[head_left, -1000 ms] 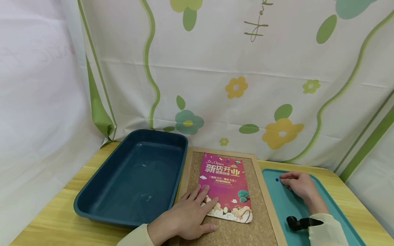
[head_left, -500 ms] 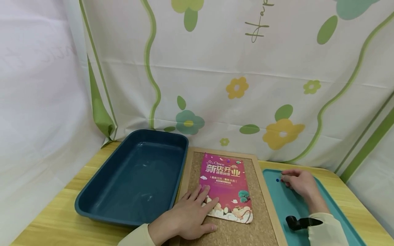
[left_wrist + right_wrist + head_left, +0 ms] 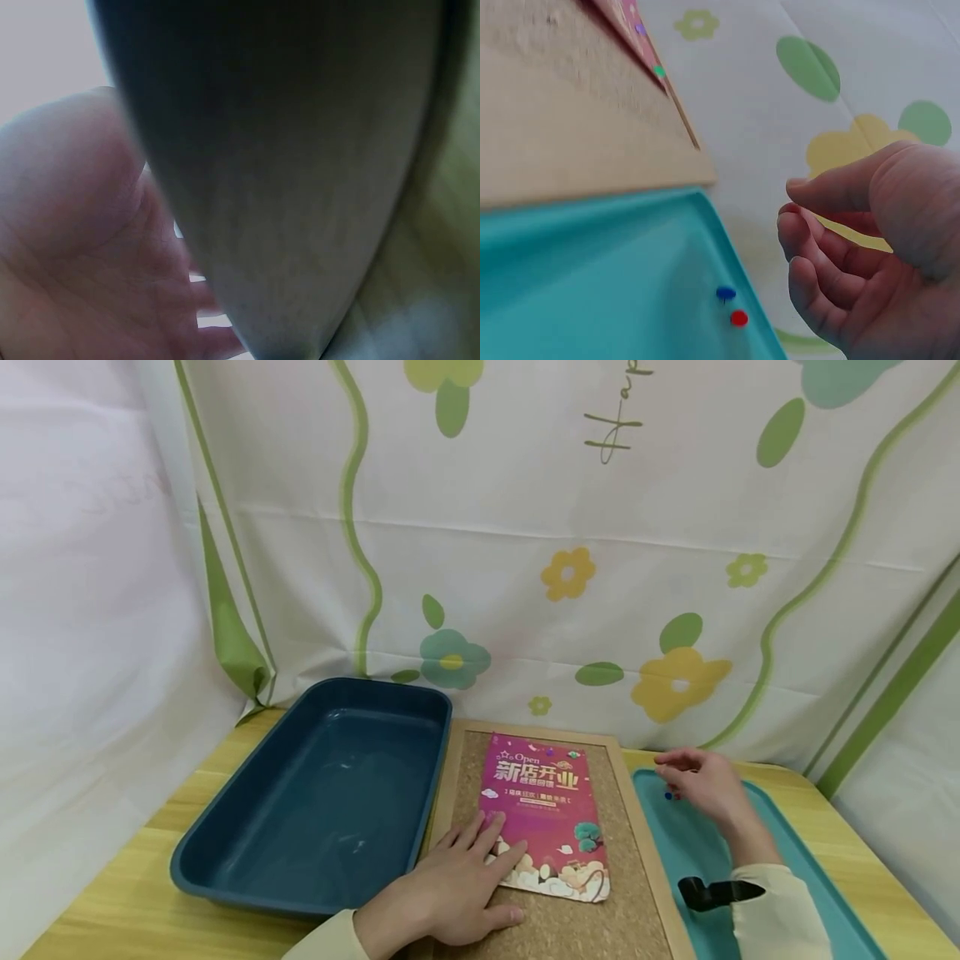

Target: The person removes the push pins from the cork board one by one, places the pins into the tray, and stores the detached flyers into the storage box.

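Note:
My left hand (image 3: 459, 893) lies spread over the lower left part of a pink-purple flyer (image 3: 546, 827) and the cork board (image 3: 517, 935) beneath it. Fingers straight, it presses the sheet flat; only its palm side shows in the left wrist view. Over the far end of the turquoise tray (image 3: 697, 872), my right hand (image 3: 708, 789) is raised, thumb and index fingertips nearly together and the other fingers curled. I cannot tell whether a small thing is between those tips. Below them in the tray lie a blue pushpin (image 3: 725, 292) and a red pushpin (image 3: 739, 318).
A deep navy-blue bin (image 3: 322, 810) stands left of the cork board, the turquoise tray right of it, all on a wooden table (image 3: 135, 852). White floral cloth (image 3: 517, 485) hangs close behind. A black strap mount (image 3: 716, 893) sits on the right sleeve.
My right hand has lifted away from the pins at the tray's far end. The blue and red pushpins now show below it. My left hand keeps its place on the flyer.

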